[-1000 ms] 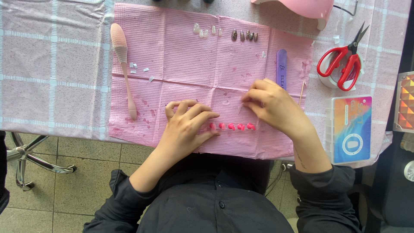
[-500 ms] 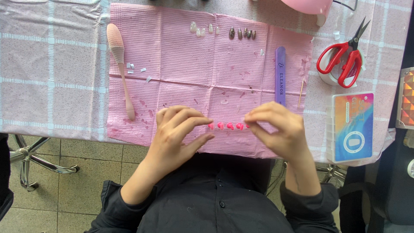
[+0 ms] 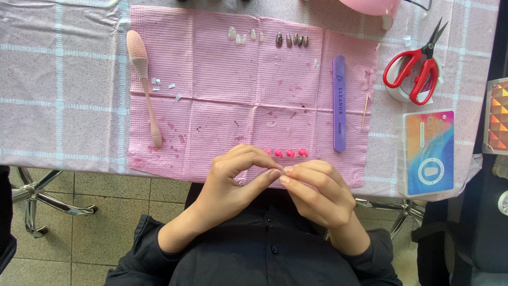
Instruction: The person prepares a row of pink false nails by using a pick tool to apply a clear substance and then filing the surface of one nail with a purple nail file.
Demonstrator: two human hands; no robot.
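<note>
Your left hand (image 3: 233, 182) and right hand (image 3: 317, 190) meet at the near edge of the pink paper mat (image 3: 211, 106), fingers curled, index tips and thumbs touching as if pinching something tiny between them; whether either hand actually holds anything is too small to tell. Just beyond your fingertips lies a short row of small bright pink false nails (image 3: 288, 153), glossy and rounded, on the mat's near edge. Half a second ago your hands were apart, lying flat beside the row; now they have drawn together and lifted toward you. Farther off lie a long purple nail file (image 3: 339, 103), a pale pink brush with a thin handle (image 3: 144, 79), and red-handled scissors (image 3: 418, 66) on the checked tabletop (image 3: 58, 95).
</note>
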